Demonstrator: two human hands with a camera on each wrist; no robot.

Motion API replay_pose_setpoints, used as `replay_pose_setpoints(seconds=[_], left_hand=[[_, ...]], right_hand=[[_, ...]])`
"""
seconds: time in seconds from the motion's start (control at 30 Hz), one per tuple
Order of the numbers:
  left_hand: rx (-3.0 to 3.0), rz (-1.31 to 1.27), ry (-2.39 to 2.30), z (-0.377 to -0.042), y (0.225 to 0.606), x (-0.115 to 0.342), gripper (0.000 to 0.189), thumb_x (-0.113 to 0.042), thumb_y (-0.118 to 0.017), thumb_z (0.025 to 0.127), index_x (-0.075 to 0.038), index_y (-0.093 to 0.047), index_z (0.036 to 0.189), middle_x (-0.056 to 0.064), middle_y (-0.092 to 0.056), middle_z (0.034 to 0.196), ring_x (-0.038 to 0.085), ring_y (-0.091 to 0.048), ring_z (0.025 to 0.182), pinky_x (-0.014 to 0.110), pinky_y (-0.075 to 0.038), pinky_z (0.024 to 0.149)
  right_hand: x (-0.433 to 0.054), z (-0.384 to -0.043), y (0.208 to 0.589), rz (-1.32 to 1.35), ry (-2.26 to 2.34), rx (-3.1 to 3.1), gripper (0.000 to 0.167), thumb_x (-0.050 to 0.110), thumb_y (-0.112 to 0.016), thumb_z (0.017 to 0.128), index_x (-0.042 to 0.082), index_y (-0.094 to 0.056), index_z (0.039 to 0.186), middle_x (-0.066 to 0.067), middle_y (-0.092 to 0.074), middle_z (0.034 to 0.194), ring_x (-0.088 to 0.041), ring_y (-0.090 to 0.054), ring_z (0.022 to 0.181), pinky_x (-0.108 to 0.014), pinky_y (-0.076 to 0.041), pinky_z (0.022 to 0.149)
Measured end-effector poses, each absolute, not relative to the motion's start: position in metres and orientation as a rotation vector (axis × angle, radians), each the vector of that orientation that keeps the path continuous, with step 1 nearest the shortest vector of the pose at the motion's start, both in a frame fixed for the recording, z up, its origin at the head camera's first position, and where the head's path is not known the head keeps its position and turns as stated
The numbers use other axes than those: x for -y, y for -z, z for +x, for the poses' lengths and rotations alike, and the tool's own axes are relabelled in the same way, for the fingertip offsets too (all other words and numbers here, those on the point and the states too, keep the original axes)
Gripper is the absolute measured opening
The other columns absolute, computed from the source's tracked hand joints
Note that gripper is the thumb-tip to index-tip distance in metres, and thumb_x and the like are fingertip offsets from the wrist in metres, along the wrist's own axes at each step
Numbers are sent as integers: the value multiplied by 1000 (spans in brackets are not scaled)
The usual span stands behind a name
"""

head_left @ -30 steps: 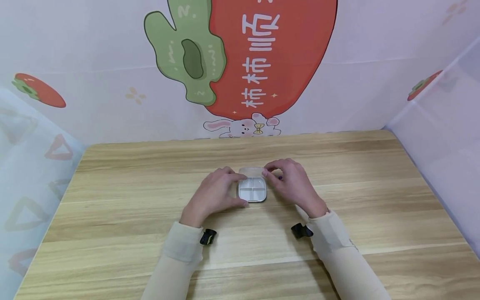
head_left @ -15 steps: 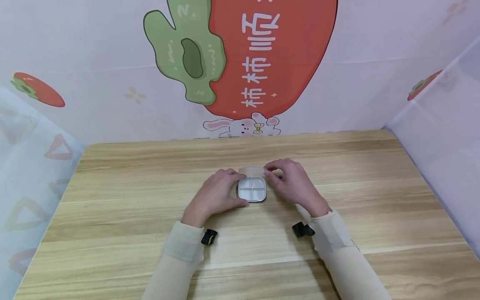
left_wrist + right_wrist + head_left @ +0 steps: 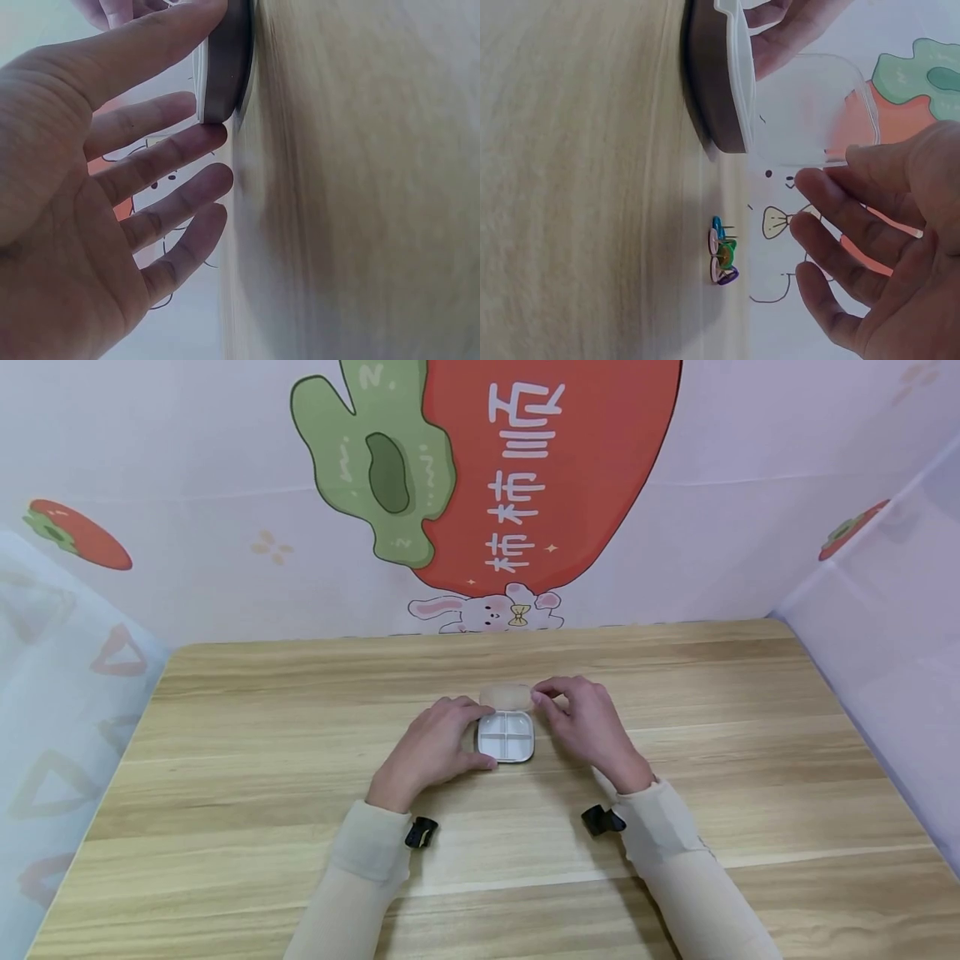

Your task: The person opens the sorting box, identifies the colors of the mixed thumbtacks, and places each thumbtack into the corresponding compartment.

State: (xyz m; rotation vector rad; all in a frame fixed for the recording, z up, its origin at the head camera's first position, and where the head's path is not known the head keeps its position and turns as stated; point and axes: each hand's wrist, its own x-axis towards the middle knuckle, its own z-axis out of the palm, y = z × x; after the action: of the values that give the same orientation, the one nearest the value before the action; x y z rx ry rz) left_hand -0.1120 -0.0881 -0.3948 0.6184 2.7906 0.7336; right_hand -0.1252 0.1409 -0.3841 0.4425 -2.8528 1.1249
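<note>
The right hand (image 3: 588, 724) blocks those coloured bits (image 3: 724, 255) from the head view, and they're too small to identify! Top centre, left wrist frame: the box (image 3: 229, 67) runs off the edge, its compartments (image 3: 492, 747) hidden!

The small, round-cornered, dark-walled case (image 3: 506, 737) lies flat on the wooden tabletop (image 3: 225, 777), its white interior divided crosswise into four compartments. The transparent lid (image 3: 507, 697) stands raised along the far edge.

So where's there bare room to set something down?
The table is bare left of the left hand, right of the right hand, and between the sleeves. It's crowded around the box: both hands, open lid, small coloured pieces near the right hand.
</note>
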Motion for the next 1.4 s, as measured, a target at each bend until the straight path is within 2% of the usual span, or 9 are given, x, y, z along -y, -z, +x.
replay_pose_setpoints(seconds=[0.27,0.57,1.0,1.23,1.4], left_hand=[[-2789,611,-720,-113,395,87,70,-38,-91,76,-12,-65,135,3,-64,128,23,-56,113,40,-44,101],[-2795,616,-743,-112,393,88,71,-42,-91,74,-12,-66,134,5,-63,125,24,-54,113,42,-45,100],[-2804,632,-722,-112,395,86,70,-40,-90,76,-9,-65,134,7,-64,127,26,-55,114,43,-44,101],[-2832,583,-708,-112,394,86,72,-41,-90,76,-7,-64,133,9,-64,129,29,-56,117,46,-44,101],[-2857,568,-699,-112,393,87,72,-41,-91,75,-6,-65,132,9,-64,128,29,-56,115,46,-45,100]], right_hand=[[-141,-125,383,405,-1129,2879,17,16,-67,99,5,-76,109,-7,-75,105,-28,-64,102,-49,-49,91],[-155,-128,375,385,-1120,2924,19,17,-70,97,4,-76,110,-9,-73,108,-31,-62,112,-53,-45,100],[-179,-135,377,386,-974,3033,12,13,-73,92,5,-78,101,-8,-74,98,-30,-66,98,-49,-48,90],[-184,-136,380,442,-868,3061,4,11,-78,86,9,-80,90,-1,-74,88,-22,-65,82,-42,-51,77],[-185,-136,382,464,-816,3090,4,11,-78,84,10,-80,88,1,-74,86,-20,-65,80,-41,-51,74]])
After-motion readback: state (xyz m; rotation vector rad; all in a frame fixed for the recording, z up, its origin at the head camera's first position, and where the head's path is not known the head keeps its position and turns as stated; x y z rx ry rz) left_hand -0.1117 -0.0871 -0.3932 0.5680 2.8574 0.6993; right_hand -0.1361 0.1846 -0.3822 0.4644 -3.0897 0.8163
